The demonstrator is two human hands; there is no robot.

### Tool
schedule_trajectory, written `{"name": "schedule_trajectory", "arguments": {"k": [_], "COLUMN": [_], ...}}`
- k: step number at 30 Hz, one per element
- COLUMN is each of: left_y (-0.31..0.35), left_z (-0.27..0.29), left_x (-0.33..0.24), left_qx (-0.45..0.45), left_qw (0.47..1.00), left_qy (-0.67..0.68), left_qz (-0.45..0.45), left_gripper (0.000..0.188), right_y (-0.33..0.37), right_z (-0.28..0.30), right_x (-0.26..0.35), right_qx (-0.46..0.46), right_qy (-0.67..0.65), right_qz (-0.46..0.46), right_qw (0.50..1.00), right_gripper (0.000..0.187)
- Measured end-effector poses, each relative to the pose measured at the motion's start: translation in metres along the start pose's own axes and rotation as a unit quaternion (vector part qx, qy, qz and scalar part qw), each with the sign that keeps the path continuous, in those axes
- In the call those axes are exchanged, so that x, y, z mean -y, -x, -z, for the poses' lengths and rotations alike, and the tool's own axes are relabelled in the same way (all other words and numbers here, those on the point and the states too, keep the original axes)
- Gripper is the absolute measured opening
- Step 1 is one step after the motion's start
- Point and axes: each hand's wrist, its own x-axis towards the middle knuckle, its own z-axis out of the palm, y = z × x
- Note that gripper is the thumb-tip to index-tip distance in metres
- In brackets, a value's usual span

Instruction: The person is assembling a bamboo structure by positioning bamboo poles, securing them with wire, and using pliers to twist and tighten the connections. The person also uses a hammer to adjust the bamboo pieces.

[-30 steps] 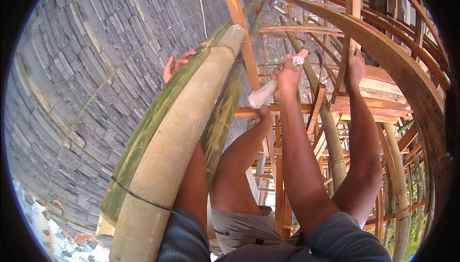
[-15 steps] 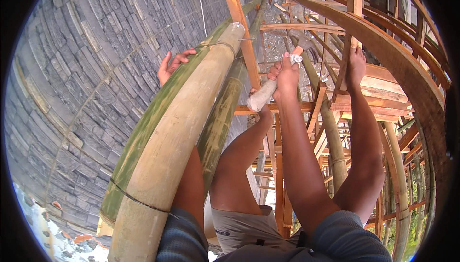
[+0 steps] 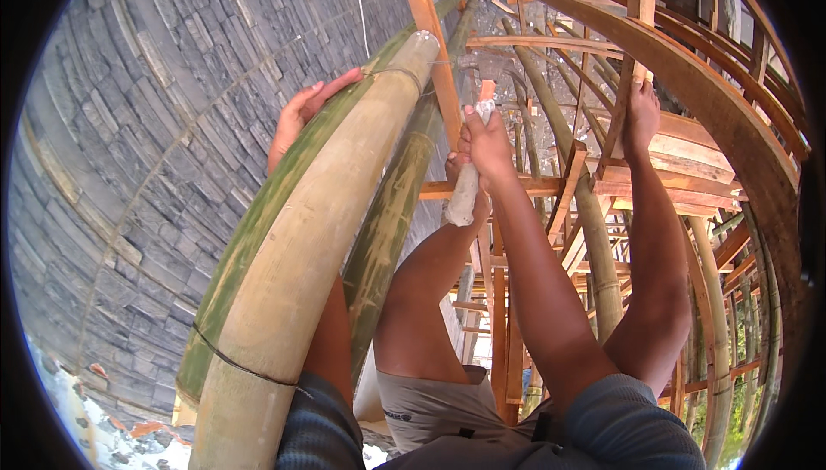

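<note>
Stone-tiled wall (image 3: 155, 169); bamboo scaffold (image 3: 594, 238); sunlit.

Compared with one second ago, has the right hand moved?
Yes: the right hand, gripping a wrapped tool, shifted slightly left, closer to the slanted orange beam.

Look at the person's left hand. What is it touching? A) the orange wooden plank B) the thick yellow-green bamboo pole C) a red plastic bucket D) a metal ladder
B: the left hand lies open against the side of the thick yellow-green bamboo pole, fingers spread over its green edge.
</note>
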Motion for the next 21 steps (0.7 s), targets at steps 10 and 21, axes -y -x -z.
{"name": "schedule_trajectory", "arguments": {"k": [10, 21], "left_y": [-0.003, -0.023], "left_z": [-0.004, 0.024], "left_x": [0.011, 0.008], "left_qx": [-0.034, -0.093], "left_qw": [0.997, 0.985], "left_qy": [-0.045, -0.147], "left_qz": [-0.054, 0.017], "left_gripper": [0.05, 0.074], "right_y": [-0.009, -0.002], "right_z": [-0.001, 0.0], "right_x": [0.006, 0.003], "right_qx": [0.043, 0.007], "right_qy": [-0.015, -0.066], "right_qz": [-0.002, 0.015], "right_qw": [0.999, 0.998], "right_gripper": [0.022, 0.023]}}
